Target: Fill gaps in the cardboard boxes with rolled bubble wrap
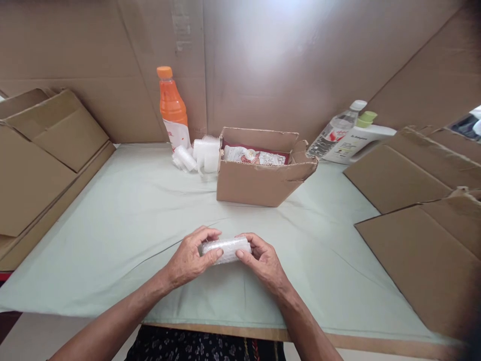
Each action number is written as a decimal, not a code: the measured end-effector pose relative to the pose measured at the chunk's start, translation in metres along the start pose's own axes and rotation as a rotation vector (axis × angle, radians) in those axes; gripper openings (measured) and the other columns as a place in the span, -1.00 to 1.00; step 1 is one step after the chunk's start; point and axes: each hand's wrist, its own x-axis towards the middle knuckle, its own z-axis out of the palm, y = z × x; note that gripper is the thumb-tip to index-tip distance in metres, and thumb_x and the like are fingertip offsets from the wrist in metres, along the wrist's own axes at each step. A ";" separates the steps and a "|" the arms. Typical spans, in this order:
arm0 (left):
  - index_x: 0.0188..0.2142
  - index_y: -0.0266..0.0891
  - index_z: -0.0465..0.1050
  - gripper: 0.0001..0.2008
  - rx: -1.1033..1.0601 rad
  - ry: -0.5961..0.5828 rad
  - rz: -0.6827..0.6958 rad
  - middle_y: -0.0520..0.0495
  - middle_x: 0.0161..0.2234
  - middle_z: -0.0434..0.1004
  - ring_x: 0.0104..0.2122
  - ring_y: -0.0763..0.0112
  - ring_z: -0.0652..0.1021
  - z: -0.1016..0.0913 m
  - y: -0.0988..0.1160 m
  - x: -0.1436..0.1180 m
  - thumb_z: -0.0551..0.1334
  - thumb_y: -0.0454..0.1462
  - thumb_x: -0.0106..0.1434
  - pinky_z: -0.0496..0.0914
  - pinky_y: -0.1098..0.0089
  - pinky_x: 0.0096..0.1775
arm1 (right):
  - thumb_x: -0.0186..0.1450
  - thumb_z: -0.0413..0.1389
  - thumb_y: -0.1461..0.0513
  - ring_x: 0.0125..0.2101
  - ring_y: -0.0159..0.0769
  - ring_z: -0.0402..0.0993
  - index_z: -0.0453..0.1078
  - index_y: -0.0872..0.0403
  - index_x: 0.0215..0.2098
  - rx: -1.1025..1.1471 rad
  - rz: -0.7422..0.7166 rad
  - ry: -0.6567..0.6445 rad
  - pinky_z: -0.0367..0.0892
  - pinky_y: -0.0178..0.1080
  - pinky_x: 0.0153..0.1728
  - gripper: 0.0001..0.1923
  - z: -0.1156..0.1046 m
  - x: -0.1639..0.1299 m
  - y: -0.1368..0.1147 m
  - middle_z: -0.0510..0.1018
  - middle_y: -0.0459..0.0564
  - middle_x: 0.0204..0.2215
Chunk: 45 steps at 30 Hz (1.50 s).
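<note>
Gripping a bubble-wrapped bundle (pixel 226 249), left hand (pixel 190 259) and right hand (pixel 263 260) clasp its ends.

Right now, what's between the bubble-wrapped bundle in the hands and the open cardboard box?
Head view: only bare pale green cloth lies between the bubble-wrapped bundle and the open cardboard box.

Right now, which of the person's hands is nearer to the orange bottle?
Left. The left hand lies below and slightly right of the orange bottle in the view; the right hand is farther right. Both hold the bubble-wrapped bundle.
</note>
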 end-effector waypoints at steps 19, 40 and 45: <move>-0.21 -0.22 0.50 -0.81 0.603 0.509 0.775 -0.13 -0.18 0.57 0.10 0.07 0.47 -0.030 0.033 0.136 0.22 -0.47 0.23 0.39 0.06 0.11 | 0.22 0.28 0.01 -0.40 -0.26 0.54 0.53 0.04 -0.22 -0.168 -0.107 0.105 0.43 -0.30 -0.39 -0.70 -0.037 -0.015 -0.038 0.61 -0.01 -0.39; -0.23 -0.17 0.48 -0.72 0.485 0.458 0.763 -0.08 -0.17 0.58 0.17 0.07 0.44 -0.032 0.026 0.139 0.20 -0.53 0.15 0.40 0.03 0.13 | 0.29 0.11 0.10 -0.39 -0.20 0.47 0.50 0.10 -0.28 -1.601 -0.061 0.068 0.22 -0.22 -0.36 -0.76 -0.083 0.182 -0.173 0.58 0.05 -0.42; -0.25 -0.21 0.47 -0.75 0.466 0.453 0.764 -0.10 -0.17 0.58 0.18 0.04 0.43 -0.031 0.026 0.139 0.21 -0.53 0.15 0.41 0.04 0.13 | 0.24 0.16 0.13 -0.37 -0.21 0.51 0.54 0.06 -0.18 -1.664 -0.057 0.048 0.24 -0.24 -0.36 -0.76 -0.082 0.179 -0.172 0.61 0.02 -0.38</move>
